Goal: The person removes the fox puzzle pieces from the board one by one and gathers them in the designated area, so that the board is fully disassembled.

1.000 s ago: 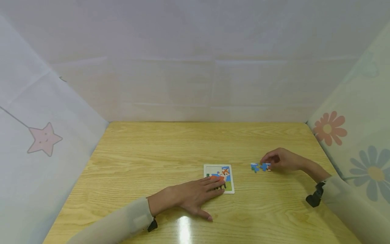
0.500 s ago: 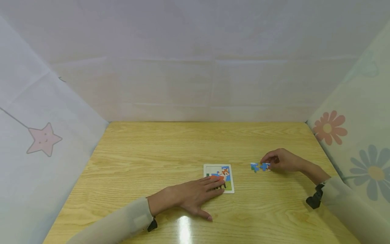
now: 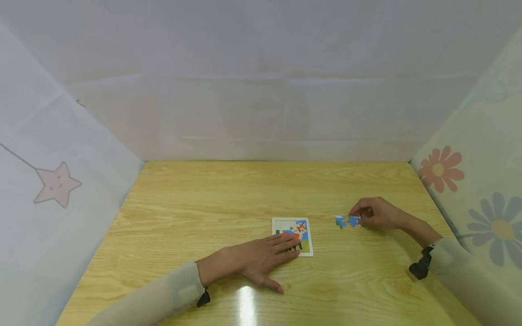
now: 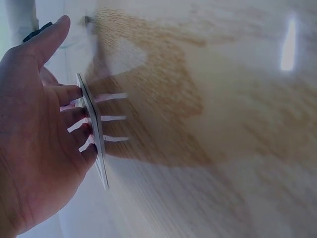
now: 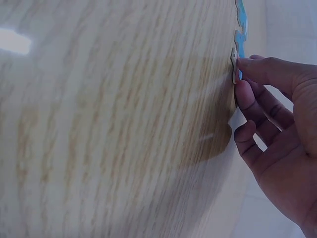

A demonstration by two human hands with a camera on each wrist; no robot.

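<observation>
My left hand (image 3: 265, 260) rests with straight fingers on a white-framed jigsaw puzzle (image 3: 311, 244) showing a fox, and covers its lower left part. The pale tray floor shows at the puzzle's upper left. In the left wrist view, the fingertips of the left hand (image 4: 47, 129) touch the board's edge-on frame (image 4: 94, 116). To the right, my right hand (image 3: 379, 213) pinches a blue puzzle piece (image 3: 353, 221) low at the table, partly hidden by the fingers. Another blue and green puzzle piece (image 3: 340, 221) lies just left of it. In the right wrist view, thumb and fingertips meet at a piece (image 5: 235, 67).
The wooden table (image 3: 212, 194) extends around both hands, with a bright light reflection near its front. White cloth walls stand at the back and sides, printed with a pink star (image 3: 58, 184) and flowers (image 3: 442, 169).
Both hands keep nearly the same places. The right hand's piece has shifted very slightly; the whole head view has tilted a little.
</observation>
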